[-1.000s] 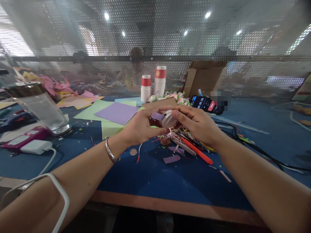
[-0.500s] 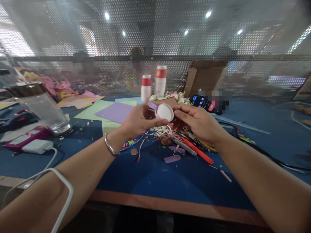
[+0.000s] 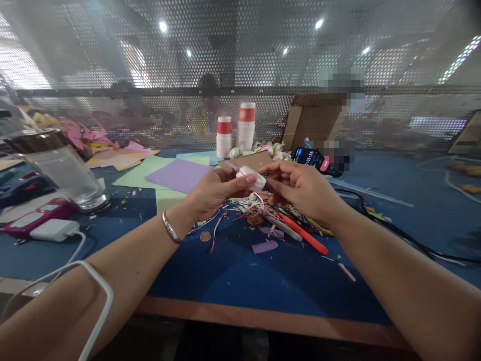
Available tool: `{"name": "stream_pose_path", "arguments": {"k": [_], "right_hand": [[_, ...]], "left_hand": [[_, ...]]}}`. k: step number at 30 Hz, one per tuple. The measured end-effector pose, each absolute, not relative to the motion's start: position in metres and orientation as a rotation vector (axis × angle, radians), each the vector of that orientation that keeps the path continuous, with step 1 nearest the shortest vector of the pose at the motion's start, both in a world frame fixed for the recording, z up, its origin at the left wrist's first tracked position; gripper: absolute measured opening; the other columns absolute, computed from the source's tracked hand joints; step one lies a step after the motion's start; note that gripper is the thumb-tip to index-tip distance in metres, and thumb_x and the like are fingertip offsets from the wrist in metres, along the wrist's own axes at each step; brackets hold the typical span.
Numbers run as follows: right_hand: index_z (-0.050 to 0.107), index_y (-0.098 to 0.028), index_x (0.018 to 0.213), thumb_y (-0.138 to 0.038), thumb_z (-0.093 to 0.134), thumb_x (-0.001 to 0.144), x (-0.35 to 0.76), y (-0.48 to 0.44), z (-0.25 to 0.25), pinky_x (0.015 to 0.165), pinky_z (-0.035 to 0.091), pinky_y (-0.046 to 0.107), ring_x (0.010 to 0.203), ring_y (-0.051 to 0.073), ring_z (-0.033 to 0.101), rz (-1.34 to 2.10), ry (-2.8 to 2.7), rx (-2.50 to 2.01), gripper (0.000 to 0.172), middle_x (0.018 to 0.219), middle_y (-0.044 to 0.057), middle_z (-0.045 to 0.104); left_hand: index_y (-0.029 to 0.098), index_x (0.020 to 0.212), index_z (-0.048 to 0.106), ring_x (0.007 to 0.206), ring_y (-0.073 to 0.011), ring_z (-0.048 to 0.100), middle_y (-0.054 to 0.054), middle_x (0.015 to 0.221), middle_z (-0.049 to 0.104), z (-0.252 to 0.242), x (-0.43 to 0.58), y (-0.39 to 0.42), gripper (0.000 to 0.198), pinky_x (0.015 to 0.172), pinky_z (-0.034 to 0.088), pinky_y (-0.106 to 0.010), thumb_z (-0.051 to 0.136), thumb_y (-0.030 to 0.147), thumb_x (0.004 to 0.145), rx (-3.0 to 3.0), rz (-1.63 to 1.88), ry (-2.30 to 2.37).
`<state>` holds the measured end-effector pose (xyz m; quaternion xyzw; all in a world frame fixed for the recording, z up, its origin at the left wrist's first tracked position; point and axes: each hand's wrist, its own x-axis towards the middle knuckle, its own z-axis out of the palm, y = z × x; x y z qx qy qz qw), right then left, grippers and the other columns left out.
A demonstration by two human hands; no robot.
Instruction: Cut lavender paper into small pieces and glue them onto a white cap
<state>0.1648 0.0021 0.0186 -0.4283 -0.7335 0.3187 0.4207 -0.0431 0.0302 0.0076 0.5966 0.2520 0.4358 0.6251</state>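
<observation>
A small white round paper piece [image 3: 256, 178], like the cut-off bottom of a paper cup, is held above the table. My left hand [image 3: 216, 189] pinches it, thumb along its near side. My right hand [image 3: 302, 190] has its fingers closed at the piece's right edge; its fingertips are partly hidden. A purple paper tab [image 3: 232, 166] juts out at the upper left, partly covered by the left fingers. Beneath lies a heap of paper scraps [image 3: 244, 205] with an orange-red pen [image 3: 304, 234] and cut purple strips [image 3: 264, 246].
Purple paper [image 3: 176, 174] and green sheets [image 3: 139, 172] lie left. Paper cup stacks [image 3: 246, 128] stand behind, near a cardboard box [image 3: 313, 123] and a phone [image 3: 308, 156]. A glass jar [image 3: 71, 175] and a white charger [image 3: 54, 229] are left; a black cable [image 3: 398, 230] runs right.
The white paper piece has tilted from showing its round face to showing more of its side. The purple tab is less visible now. Both hands stay close together.
</observation>
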Motion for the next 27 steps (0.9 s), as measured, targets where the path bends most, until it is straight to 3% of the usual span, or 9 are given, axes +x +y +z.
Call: {"name": "stream_pose_path", "arguments": {"k": [6,13,17,22,27], "right_hand": [[0.069,-0.019,0.115,-0.033,0.062,0.093,0.164,0.002,0.014,0.066,0.053,0.033,0.071,0.016,0.064,0.411,-1.994,-1.083,0.027,0.096,0.007,0.072],[0.069,-0.015,0.111,-0.033,0.061,0.094,0.158,-0.007,0.018,0.062,0.051,0.029,0.074,0.015,0.064,0.139,-2.091,-1.012,0.026,0.096,0.008,0.070],[0.069,-0.015,0.106,-0.031,0.062,0.095,0.156,-0.009,0.019,0.068,0.050,0.030,0.080,0.018,0.064,-0.048,-2.099,-0.942,0.021,0.095,0.008,0.070],[0.072,-0.018,0.099,-0.029,0.053,0.100,0.155,-0.009,0.018,0.074,0.049,0.031,0.081,0.017,0.064,0.041,-2.043,-0.921,0.022,0.086,0.005,0.070],[0.071,-0.019,0.084,-0.041,0.053,0.100,0.154,-0.009,0.019,0.062,0.049,0.029,0.067,0.015,0.063,0.406,-1.917,-0.983,0.033,0.079,0.003,0.069]], "left_hand": [[0.010,0.084,0.072,0.073,-0.0117,0.066,-0.005,0.078,0.071,0.006,-0.044,0.033,0.042,0.078,0.055,-0.029,0.083,0.049,0.073,1.262,0.995,0.664],[0.011,0.087,0.075,0.077,-0.0125,0.071,-0.008,0.083,0.074,0.005,-0.041,0.034,0.033,0.083,0.057,-0.028,0.075,0.044,0.085,1.099,0.992,0.628],[0.012,0.089,0.074,0.077,-0.0121,0.072,-0.008,0.084,0.075,0.008,-0.038,0.031,0.033,0.083,0.057,-0.026,0.071,0.045,0.088,0.998,0.970,0.636],[0.011,0.083,0.072,0.068,-0.0111,0.069,-0.005,0.072,0.071,0.014,-0.035,0.025,0.037,0.080,0.058,-0.025,0.063,0.046,0.093,0.917,0.943,0.719],[0.010,0.075,0.070,0.061,-0.0108,0.066,-0.006,0.067,0.068,0.017,-0.035,0.024,0.049,0.066,0.056,-0.022,0.060,0.056,0.091,0.916,0.843,0.788]]}}
